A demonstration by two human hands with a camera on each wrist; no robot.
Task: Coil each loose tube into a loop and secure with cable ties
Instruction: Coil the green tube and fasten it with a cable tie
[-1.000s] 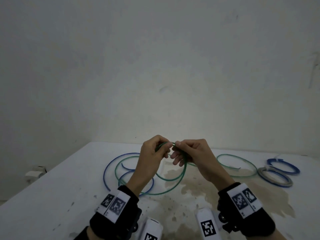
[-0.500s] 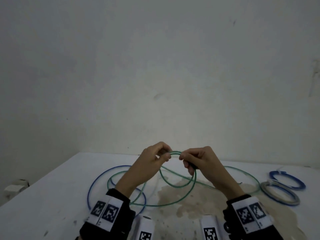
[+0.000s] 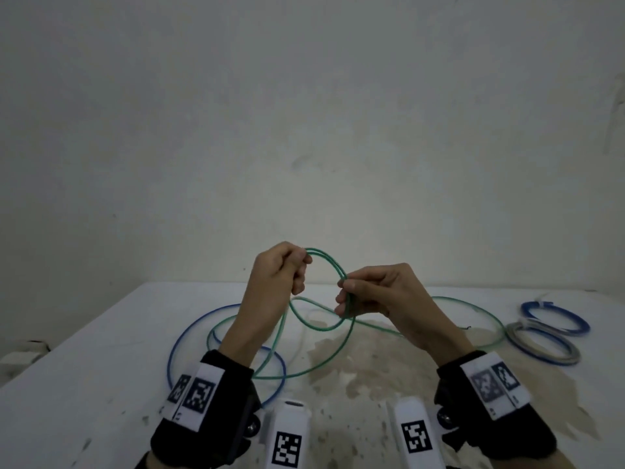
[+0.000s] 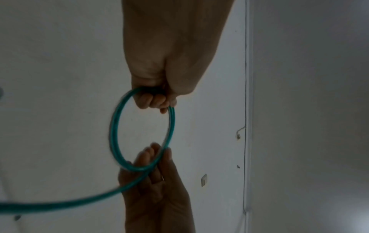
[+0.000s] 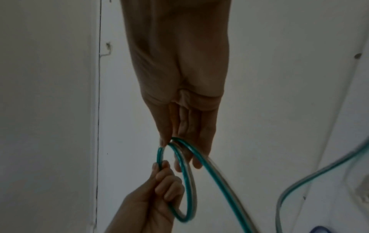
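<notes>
I hold a green tube (image 3: 326,262) in the air above the white table (image 3: 101,340). My left hand (image 3: 287,269) grips one side of a small double loop, fingers curled round it (image 4: 153,97). My right hand (image 3: 351,292) pinches the loop's other side where the strands cross (image 5: 171,141). The green loop (image 4: 117,134) spans between the two hands. The rest of the green tube (image 3: 324,360) trails down in wide curves onto the table. A loose blue tube (image 3: 176,340) lies on the table under my left forearm.
At the table's right lie two coiled tubes, a blue coil (image 3: 558,316) and a grey-and-blue coil (image 3: 541,346). A brownish stain (image 3: 389,360) covers the table's middle. A bare wall rises behind the table's far edge. A pale object (image 3: 23,353) sits off the left edge.
Both hands rose from near the table and moved apart, drawing the green tube up. The small loop between them has widened.
</notes>
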